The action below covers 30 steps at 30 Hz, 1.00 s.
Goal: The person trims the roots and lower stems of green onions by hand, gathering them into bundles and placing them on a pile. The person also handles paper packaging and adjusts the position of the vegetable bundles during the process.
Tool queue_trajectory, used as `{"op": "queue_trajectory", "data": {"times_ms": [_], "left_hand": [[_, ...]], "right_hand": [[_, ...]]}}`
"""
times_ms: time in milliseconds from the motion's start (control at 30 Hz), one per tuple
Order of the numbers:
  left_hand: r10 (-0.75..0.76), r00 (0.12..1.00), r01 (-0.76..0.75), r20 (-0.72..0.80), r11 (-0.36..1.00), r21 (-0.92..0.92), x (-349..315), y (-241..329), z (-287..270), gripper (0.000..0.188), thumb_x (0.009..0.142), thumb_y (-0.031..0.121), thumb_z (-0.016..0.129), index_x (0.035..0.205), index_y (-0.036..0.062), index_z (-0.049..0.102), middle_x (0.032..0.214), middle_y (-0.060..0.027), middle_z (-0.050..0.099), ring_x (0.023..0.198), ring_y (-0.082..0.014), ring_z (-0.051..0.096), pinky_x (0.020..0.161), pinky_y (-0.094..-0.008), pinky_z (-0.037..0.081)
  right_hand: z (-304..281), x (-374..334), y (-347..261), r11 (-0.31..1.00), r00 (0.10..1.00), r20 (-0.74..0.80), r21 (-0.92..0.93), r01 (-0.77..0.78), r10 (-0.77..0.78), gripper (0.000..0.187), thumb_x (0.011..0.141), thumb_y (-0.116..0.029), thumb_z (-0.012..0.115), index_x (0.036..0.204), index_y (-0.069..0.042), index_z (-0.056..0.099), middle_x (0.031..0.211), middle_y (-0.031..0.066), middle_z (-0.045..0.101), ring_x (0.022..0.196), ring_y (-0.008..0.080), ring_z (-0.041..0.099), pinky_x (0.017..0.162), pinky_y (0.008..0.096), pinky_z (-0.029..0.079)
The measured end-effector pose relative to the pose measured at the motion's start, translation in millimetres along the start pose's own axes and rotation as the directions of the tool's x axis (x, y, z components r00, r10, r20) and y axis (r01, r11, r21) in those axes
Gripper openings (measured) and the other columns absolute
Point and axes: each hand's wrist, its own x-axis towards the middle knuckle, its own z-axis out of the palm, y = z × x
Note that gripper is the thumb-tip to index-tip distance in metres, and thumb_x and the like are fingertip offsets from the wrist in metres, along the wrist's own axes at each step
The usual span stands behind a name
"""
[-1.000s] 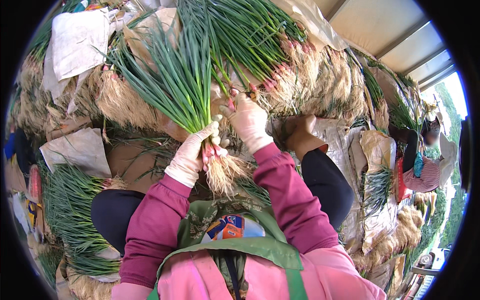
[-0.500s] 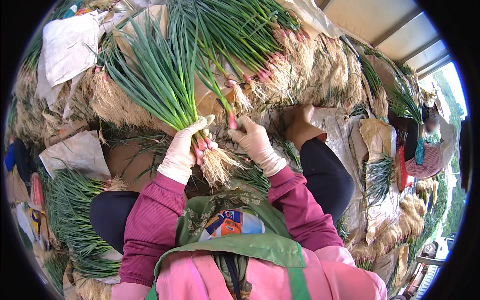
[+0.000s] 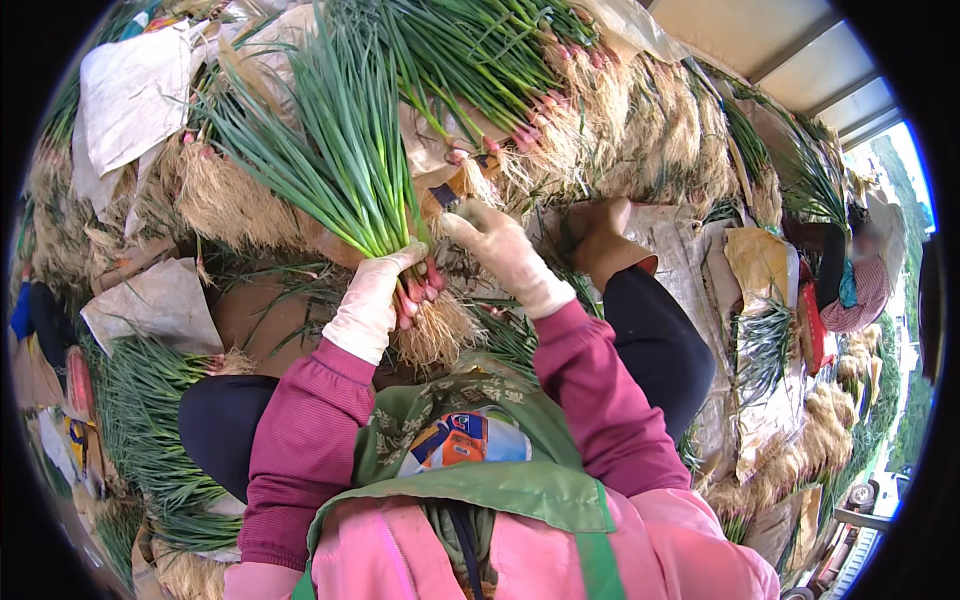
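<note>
My left hand (image 3: 368, 295), in a pale glove, is closed around a bunch of spring onions (image 3: 350, 165). Their long green leaves fan away from me, while the pink bulbs and tangled pale roots hang below my grip. To the right of the bunch, my gloved right hand (image 3: 497, 250) reaches forward, with its fingers stretched out and no onion visible in them. Just beyond its fingertips is a small dark object (image 3: 445, 194) whose kind I cannot make out. A few loose spring onions (image 3: 462, 158) lie beside it, at the near edge of a larger pile (image 3: 475, 75).
More spring onions (image 3: 150, 440) lie to my left beside a pale sheet (image 3: 152, 308). Sacking (image 3: 665, 250) and another small heap (image 3: 763, 350) are on the right. Rows of rooted bunches run along the back. Another person (image 3: 850, 290) sits at the far right.
The single spring onion that my right hand held has joined the bunch in my left hand. My right hand has moved slightly forward, toward the loose onions.
</note>
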Motion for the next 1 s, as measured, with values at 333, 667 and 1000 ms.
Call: {"op": "queue_trajectory", "data": {"times_ms": [333, 667, 1000], "left_hand": [[0.033, 0.998, -0.02, 0.062, 0.979, -0.202, -3, -1, -1, 0.024, 0.084, 0.019, 0.05, 0.094, -0.0026, 0.053, 0.064, -0.0142, 0.056, 0.048, -0.0171, 0.049, 0.042, -0.0246, 0.041], [0.054, 0.996, -0.038, 0.07, 0.977, -0.209, -3, -1, 11, 0.02, 0.083, 0.022, 0.052, 0.091, 0.0047, 0.06, 0.054, -0.0058, 0.053, 0.039, -0.0139, 0.045, 0.03, -0.0231, 0.032], [0.158, 0.981, -0.089, 0.109, 0.876, -0.474, -14, -16, -1, 0.021, 0.082, 0.017, 0.053, 0.097, 0.0019, 0.054, 0.084, -0.0114, 0.06, 0.065, -0.0207, 0.057, 0.056, -0.0314, 0.048]], "right_hand": [[-16, 27, 73, 0.792, 0.927, -0.375, -0.569, -0.219, -0.013, 0.023, 0.081, -0.031, 0.049, 0.076, -0.011, 0.059, 0.07, 0.0131, 0.059, 0.067, 0.0324, 0.058, 0.06, 0.0399, 0.046], [20, -36, 16, 0.999, 0.977, 0.213, -0.016, 0.033, -0.029, 0.036, 0.082, -0.036, 0.05, 0.094, -0.003, 0.058, 0.086, 0.0177, 0.06, 0.08, 0.0323, 0.057, 0.073, 0.0345, 0.044], [21, -57, -20, 0.546, 0.936, 0.304, -0.762, 0.349, -0.175, 0.024, 0.074, -0.024, 0.056, 0.09, -0.007, 0.056, 0.081, 0.0058, 0.061, 0.072, 0.0238, 0.06, 0.068, 0.0337, 0.044]]}}
